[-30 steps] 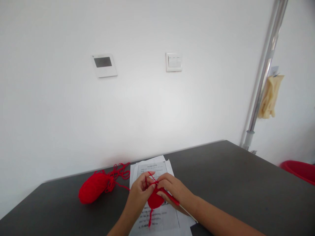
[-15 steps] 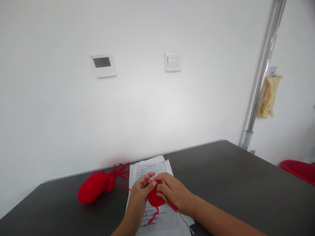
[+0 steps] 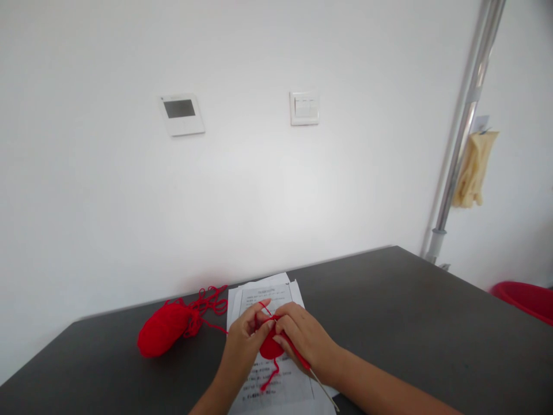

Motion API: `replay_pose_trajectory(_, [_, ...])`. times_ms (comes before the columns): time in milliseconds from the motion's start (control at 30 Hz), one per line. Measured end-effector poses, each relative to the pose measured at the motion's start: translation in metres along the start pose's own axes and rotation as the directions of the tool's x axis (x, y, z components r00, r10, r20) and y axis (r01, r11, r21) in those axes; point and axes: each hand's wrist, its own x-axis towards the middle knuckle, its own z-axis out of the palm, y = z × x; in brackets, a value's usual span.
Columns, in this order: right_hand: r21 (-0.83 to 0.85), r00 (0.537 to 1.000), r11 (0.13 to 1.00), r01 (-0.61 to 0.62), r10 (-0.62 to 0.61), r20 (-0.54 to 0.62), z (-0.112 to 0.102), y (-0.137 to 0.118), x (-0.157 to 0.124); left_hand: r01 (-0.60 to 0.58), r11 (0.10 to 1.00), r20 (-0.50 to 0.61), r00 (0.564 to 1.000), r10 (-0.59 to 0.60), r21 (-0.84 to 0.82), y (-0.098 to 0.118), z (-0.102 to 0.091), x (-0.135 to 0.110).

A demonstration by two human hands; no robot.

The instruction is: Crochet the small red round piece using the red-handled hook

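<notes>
My left hand (image 3: pixel 242 340) pinches a small red crocheted piece (image 3: pixel 270 347), with a strand of red yarn running over its raised forefinger. My right hand (image 3: pixel 305 337) is closed on a crochet hook (image 3: pixel 302 362) with a red grip and a thin metal shaft pointing back toward me; its tip is at the piece. Both hands hover over printed paper sheets (image 3: pixel 276 300) on the dark table (image 3: pixel 389 311). A red yarn ball (image 3: pixel 162 329) lies to the left, with loose loops trailing to my hands. A short yarn tail hangs below the piece.
A white wall rises right behind the table, bearing a small control panel (image 3: pixel 181 114) and a light switch (image 3: pixel 305 108). At the right stand a metal pole (image 3: pixel 462 132) with pale gloves (image 3: pixel 473 170) hanging beside it, and a red basin (image 3: pixel 525 300) lower down.
Both hands stayed over the paper, making small working motions with hook and yarn. The hanging yarn tail swung slightly; the yarn ball did not move.
</notes>
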Motion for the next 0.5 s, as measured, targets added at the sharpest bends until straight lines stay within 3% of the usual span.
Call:
replay_pose_trajectory(133, [-0.024, 1.000, 1.000, -0.004, 0.005, 0.007, 0.000, 0.002, 0.000, -0.164, 0.943, 0.067, 0.986, 0.151, 0.291, -0.003, -0.012, 0.004])
replay_pose_trajectory(267, [0.026, 1.000, 1.000, 0.002, -0.002, -0.012, -0.007, 0.002, 0.003, -0.276, 0.852, 0.117, 0.961, 0.250, 0.445, -0.005, -0.021, 0.009])
replay_pose_trajectory(400, [0.238, 0.997, 0.970, -0.040, 0.053, -0.047, -0.011, 0.001, 0.005, -0.299, 0.821, 0.155, 0.954, 0.255, 0.486, -0.005, -0.028, 0.014])
replay_pose_trajectory(500, [0.398, 0.980, 0.899, -0.182, 0.200, -0.003, -0.009, 0.003, 0.004, -0.281, 0.826, 0.200, 0.958, 0.208, 0.489, -0.004, -0.030, 0.017])
